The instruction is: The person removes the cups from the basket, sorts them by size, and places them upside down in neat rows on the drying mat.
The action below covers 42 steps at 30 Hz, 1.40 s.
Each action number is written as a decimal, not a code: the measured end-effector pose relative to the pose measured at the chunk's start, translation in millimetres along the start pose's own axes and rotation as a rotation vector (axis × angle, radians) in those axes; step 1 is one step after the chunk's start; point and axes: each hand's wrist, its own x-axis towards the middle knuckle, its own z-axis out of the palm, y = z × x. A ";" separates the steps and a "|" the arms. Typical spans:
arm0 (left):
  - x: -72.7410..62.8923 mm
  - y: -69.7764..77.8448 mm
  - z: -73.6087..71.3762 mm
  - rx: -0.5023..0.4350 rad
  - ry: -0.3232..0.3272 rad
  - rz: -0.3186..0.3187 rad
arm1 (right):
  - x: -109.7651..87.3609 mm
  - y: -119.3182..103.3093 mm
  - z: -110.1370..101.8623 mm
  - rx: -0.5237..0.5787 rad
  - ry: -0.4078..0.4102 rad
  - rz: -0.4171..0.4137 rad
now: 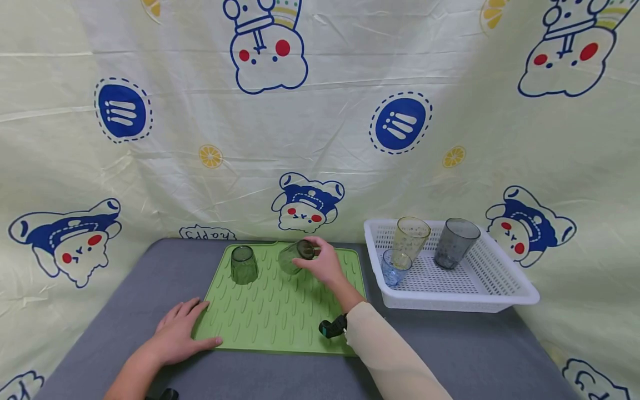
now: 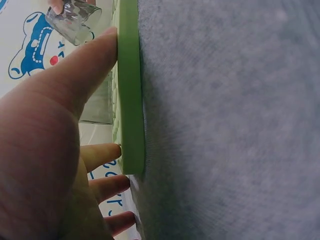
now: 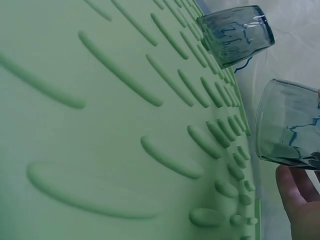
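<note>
Only the head view takes in the white basket [image 1: 450, 303] to the right of the green mat [image 1: 270, 330], with a tall yellow-tinted glass, a small blue glass [image 1: 395, 272] and a dark grey glass [image 1: 456, 244] inside. The left wrist view alone shows the mat's thick side edge close up against the grey worktop [image 1: 280, 380], with the thumb of the left hand [image 1: 175, 336] touching that edge. In the right wrist view the mat's long raised ridges stand out, and the rim of the held glass [image 1: 287, 262] faces the camera side, a detail that is small in the head view.

The held glass is a short, see-through tumbler, faintly grey-green, with a thicker, darker base. It is tilted above the far part of the mat, mouth pointing down and to the left, and the left wrist view shows it apart from the surface. The right hand [image 1: 327, 265] has its fingers grasping it near the base. The left hand's fingers are spread and released at the mat's near left corner. A second tumbler [image 1: 244, 266] stands wider end down on the mat, left of the held one
</note>
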 end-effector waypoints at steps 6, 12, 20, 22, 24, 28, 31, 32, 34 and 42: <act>-0.7 0.5 -2.9 0.001 -0.011 -0.010 | 2.6 3.7 5.0 -0.002 -0.017 0.006; -0.8 1.0 -6.3 -0.003 -0.030 -0.020 | 4.7 8.7 9.3 -0.008 -0.029 0.018; -1.5 0.7 -5.9 0.000 -0.029 -0.012 | 7.4 11.3 15.4 -0.004 -0.058 0.012; -1.9 0.5 -5.5 0.000 -0.025 -0.011 | 8.0 11.7 17.2 0.000 -0.064 0.013; -2.2 0.3 -5.2 0.002 -0.021 -0.009 | 8.3 12.0 18.6 0.002 -0.067 0.006; -2.5 0.0 -4.7 0.007 -0.016 -0.007 | 8.7 12.3 20.5 -0.015 -0.066 -0.006; -2.2 -0.2 -4.4 0.009 -0.015 -0.006 | 8.9 12.7 21.5 -0.025 -0.071 -0.014; -2.1 -0.2 -4.4 0.009 -0.015 -0.005 | 9.0 12.7 21.7 -0.027 -0.073 -0.016; -1.8 -0.2 -4.3 0.006 -0.014 -0.006 | 9.3 12.9 22.2 -0.028 -0.081 -0.021; -1.4 -0.7 -2.3 0.007 -0.010 -0.006 | 10.5 16.2 24.9 -0.027 -0.088 -0.031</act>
